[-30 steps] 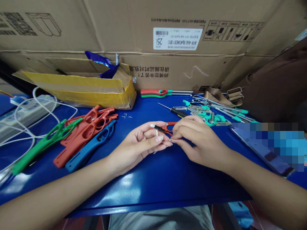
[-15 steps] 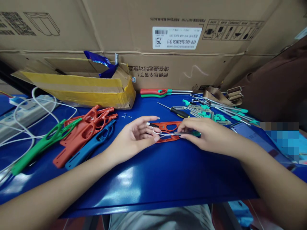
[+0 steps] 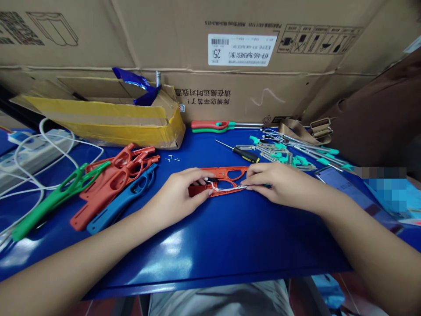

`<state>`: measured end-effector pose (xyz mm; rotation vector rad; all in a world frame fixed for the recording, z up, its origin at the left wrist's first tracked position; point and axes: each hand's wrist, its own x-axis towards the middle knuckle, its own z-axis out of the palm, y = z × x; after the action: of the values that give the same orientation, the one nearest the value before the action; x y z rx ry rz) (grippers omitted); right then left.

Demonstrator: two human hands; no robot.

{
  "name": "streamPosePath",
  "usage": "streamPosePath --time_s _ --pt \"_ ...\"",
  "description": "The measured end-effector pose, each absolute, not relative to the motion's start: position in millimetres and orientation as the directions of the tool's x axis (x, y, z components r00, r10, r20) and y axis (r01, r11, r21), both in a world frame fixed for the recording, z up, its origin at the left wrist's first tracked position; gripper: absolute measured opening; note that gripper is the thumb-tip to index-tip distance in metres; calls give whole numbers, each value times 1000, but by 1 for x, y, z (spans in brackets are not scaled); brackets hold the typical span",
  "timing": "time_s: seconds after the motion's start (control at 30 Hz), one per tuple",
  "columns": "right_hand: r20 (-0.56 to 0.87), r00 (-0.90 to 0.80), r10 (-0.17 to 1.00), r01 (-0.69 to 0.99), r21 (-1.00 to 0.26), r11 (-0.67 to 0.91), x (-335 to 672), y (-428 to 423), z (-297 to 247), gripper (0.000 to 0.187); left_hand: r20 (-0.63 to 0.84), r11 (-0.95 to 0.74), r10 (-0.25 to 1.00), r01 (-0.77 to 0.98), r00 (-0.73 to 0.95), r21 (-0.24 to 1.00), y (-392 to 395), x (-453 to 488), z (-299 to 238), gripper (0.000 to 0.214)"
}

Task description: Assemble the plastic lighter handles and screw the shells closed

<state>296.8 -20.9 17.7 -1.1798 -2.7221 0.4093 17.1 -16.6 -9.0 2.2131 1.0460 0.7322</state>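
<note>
**Red casing halves open on the tabletop, metal tube in my right hand**

Casing halves: mid-tabletop, lying just beside each other, one far, one near, both between my hands. Right hand: thumb and fingertips pinched on the tube, over the right end of the near half. White wires run left from the tube across the near half.

Left hand: fingers curled at the small black part with a white end, thumb tip at the near half. Can't tell if that grip is closed.

Just far of my right hand: black-and-yellow screwdriver, tip pointing left. Right of that: pile of clear and teal parts, more metal tubes, brown strap behind. Phone near my right forearm.

Left side: red shells heaped, green shell to their left, blue shell to their right. Far left: power strip under loose white cable. Yellow-taped carton behind the shells.

Far edge: red and green handles lying by the big cardboard box.
</note>
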Motion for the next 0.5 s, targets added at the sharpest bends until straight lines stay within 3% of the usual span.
streamPosePath --time_s 0.33,0.5 --pt "10 -683 730 718 -173 674 295 -23 18 23 234 -566 791 530 566 632 -16 15 -5 22" --pt "140 -665 734 714 -172 679 294 -25 18 23 207 -544 801 540 562 642 -16 14 -2 24"
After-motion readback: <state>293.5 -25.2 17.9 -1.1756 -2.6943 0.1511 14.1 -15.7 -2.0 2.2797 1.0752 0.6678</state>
